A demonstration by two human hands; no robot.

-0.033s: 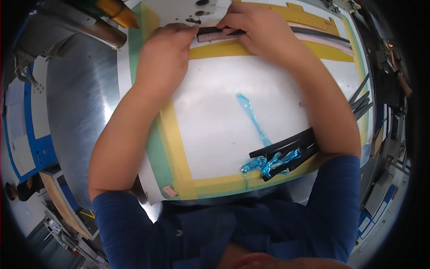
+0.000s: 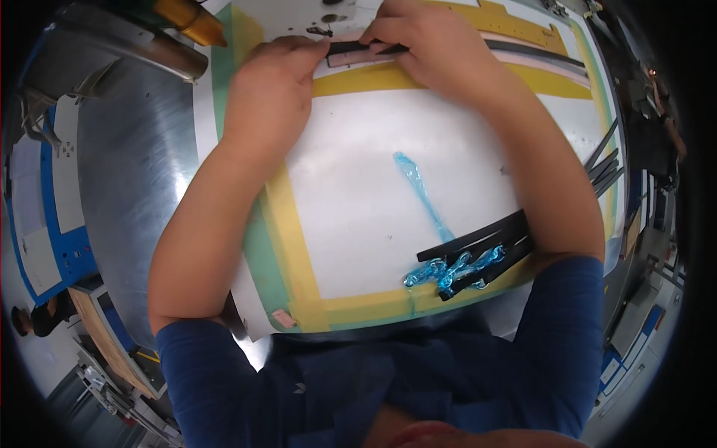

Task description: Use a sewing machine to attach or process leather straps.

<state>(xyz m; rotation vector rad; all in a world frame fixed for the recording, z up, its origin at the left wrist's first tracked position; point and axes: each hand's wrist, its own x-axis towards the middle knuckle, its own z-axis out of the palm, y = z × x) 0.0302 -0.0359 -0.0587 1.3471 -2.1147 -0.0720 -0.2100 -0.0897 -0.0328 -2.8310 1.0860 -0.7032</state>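
No marked change; same step judged in hand. Black strip (image 2: 346, 48) lies along pink strip (image 2: 349, 60), far side of worktop (image 2: 358, 179). Right hand (image 2: 427, 46): grip closed, apparently pinching black strip. Left hand (image 2: 272, 86): at its left visible end, closure not discernible.

**Left hand (image 2: 270, 86) and right hand (image 2: 429, 45) at forward reach, viewed from above**

Both arms extend away from the torso, elbows bent and set wide. The bare left forearm (image 2: 213, 209) slants forward and inward to the right; the right forearm (image 2: 538, 157) slants inward to the left. The hands lie near each other without touching, backs upward. The left fingers (image 2: 308, 54) point toward the right hand. The right fingers (image 2: 379, 31) are bent leftward, thumb side nearer the body; their exact grip is partly hidden.
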